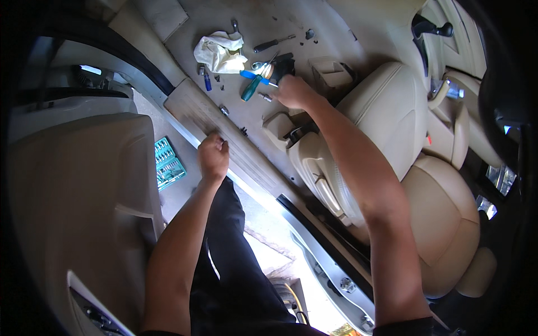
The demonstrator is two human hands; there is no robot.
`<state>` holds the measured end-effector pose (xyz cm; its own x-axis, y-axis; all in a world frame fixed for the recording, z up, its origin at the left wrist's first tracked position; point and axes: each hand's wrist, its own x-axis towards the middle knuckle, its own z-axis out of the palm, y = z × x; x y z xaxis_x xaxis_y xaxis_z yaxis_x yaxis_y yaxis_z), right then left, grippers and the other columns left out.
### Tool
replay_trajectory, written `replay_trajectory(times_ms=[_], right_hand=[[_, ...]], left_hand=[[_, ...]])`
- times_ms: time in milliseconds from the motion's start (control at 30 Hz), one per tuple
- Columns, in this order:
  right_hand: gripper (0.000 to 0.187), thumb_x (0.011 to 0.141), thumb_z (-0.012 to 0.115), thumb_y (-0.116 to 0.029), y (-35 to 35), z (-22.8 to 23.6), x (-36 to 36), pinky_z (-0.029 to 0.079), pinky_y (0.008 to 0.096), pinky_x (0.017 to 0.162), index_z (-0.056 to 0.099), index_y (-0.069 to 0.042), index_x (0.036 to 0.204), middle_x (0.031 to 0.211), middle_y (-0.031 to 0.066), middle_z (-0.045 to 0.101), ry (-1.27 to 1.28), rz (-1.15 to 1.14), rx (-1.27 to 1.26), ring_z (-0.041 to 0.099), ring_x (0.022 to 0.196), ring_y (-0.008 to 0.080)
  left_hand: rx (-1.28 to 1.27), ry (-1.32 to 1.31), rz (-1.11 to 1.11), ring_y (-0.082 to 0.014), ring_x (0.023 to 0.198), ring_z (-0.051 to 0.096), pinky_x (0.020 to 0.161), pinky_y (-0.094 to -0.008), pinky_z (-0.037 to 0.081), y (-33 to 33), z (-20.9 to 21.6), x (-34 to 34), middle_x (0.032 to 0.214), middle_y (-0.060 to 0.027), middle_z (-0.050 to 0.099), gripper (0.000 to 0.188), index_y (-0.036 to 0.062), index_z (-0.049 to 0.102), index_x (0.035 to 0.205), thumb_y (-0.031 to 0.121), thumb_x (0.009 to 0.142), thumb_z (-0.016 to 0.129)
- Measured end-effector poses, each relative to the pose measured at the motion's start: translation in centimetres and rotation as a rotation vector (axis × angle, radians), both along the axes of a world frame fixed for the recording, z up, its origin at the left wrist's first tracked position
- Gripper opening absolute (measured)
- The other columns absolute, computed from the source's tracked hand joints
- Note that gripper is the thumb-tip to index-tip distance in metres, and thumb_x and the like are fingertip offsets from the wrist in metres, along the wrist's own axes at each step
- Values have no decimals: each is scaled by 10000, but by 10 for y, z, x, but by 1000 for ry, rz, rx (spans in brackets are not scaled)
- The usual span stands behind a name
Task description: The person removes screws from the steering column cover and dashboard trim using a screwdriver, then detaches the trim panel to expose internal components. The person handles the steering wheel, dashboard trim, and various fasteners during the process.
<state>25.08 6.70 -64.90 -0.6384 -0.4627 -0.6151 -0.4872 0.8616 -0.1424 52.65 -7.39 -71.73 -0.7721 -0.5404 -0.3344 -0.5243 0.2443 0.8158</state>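
My left hand is closed in a fist over the ribbed door sill; whatever it may hold is too small or hidden. My right hand reaches down to a cluster of tools on the car floor, its fingers curled. The shaft of a blue-handled screwdriver ends at those fingers, but I cannot tell whether they grip it. A teal-handled screwdriver lies just left of it. Beside the fingers is a black object, partly covered. A metal socket lies close below.
A crumpled pale cloth, a dark-handled screwdriver, a small blue-handled tool and another socket lie about. The beige seat stands right, the open door left. Outside the sill lies a teal socket set case.
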Motion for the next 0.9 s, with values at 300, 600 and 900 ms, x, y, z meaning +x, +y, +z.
replay_trajectory(times_ms=[300, 600, 900], right_hand=[[503, 847, 817, -445, -63, -81, 53, 607, 443, 899, 762, 31, 998, 1109, 254, 757, 241, -842, -301, 767, 975, 392], [400, 856, 798, -315, -51, -55, 48, 608, 423, 629, 738, 79, 833, 755, 232, 734, -41, -1139, -1046, 766, 699, 319], [270, 997, 650, -197, -22, -10, 23, 500, 277, 610, 737, 59, 989, 799, 19, 672, 182, -800, -1193, 614, 700, 86]], left_hand=[[-627, 92, -652, -322, 1030, 698, 838, -429, 599, 11, -15, -77, 1019, -133, 717, 282, 39, 708, 935, 209, 775, 867], [-707, -82, -818, -355, 831, 772, 729, -447, 631, 29, -24, -96, 872, -169, 767, 110, 58, 780, 882, 115, 888, 686], [-688, -211, -919, -279, 957, 766, 816, -396, 592, 44, -9, -92, 942, -88, 795, 170, 167, 828, 887, 139, 918, 663]])
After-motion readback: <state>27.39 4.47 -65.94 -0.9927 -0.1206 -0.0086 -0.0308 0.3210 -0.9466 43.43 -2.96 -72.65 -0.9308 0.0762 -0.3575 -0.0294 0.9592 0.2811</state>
